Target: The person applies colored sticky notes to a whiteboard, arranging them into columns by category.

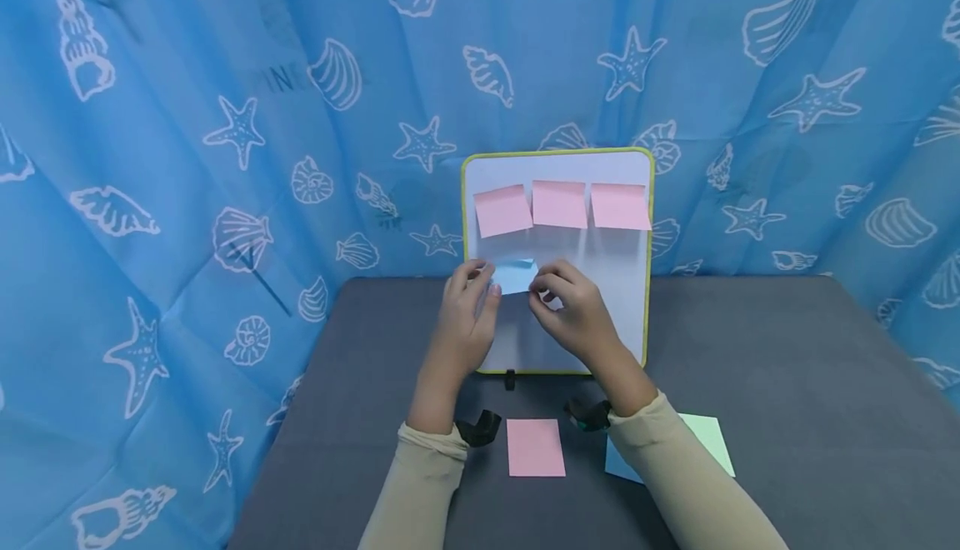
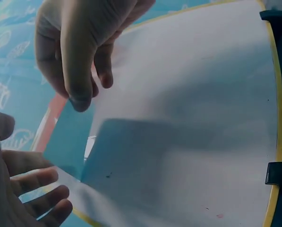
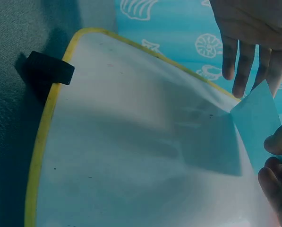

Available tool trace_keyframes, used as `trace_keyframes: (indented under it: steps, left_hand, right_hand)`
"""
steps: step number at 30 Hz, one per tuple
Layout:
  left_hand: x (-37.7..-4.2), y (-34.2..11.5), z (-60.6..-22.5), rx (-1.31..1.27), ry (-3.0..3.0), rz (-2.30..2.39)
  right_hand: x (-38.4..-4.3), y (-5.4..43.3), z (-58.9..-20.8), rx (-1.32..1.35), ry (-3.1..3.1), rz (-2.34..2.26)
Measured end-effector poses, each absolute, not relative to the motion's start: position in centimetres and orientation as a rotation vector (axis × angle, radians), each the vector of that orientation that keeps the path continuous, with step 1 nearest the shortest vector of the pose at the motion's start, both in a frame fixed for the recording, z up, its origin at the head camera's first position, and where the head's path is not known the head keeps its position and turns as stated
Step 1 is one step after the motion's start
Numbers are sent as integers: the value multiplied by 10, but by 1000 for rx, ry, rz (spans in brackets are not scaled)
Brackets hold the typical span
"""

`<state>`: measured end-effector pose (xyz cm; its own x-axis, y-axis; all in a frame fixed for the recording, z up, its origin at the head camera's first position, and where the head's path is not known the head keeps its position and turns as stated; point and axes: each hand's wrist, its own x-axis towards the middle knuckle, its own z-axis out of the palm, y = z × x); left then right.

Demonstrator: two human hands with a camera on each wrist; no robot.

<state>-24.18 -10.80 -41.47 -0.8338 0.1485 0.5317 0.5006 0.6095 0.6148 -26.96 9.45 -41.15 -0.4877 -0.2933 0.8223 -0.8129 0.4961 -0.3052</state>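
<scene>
A light blue sticky note (image 1: 514, 277) is held up in front of the whiteboard (image 1: 558, 337), below its row of pink notes. My right hand (image 1: 576, 310) pinches the note's right edge between thumb and fingers; the right wrist view shows this pinch on the note (image 3: 256, 120). My left hand (image 1: 463, 325) is at the note's left edge with fingers fairly straight. In the left wrist view the left hand's fingers (image 2: 34, 182) are spread beside the note (image 2: 70, 137); whether they touch it, I cannot tell.
Pink sticky notes (image 1: 558, 204) line the board's upper part. A black clip (image 1: 510, 380) is at its bottom edge. On the grey table (image 1: 360, 450) lie a pink note (image 1: 536, 448), a blue note (image 1: 621, 465) and a green note (image 1: 710, 440), partly under the right sleeve. A shell-patterned blue curtain (image 1: 337, 167) hangs behind.
</scene>
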Motion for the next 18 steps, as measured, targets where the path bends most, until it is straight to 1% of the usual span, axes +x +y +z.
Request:
trace_keyframes:
  steps: [4,18]
  left_hand:
    - [-247,-102,-420,-491,-2460,-1012]
    - [-243,-91,-434,-460,-2518,-793]
  right_hand:
    - [-269,96,-415,893,-2050,932]
    - [-265,94,-422,875,-2107,943]
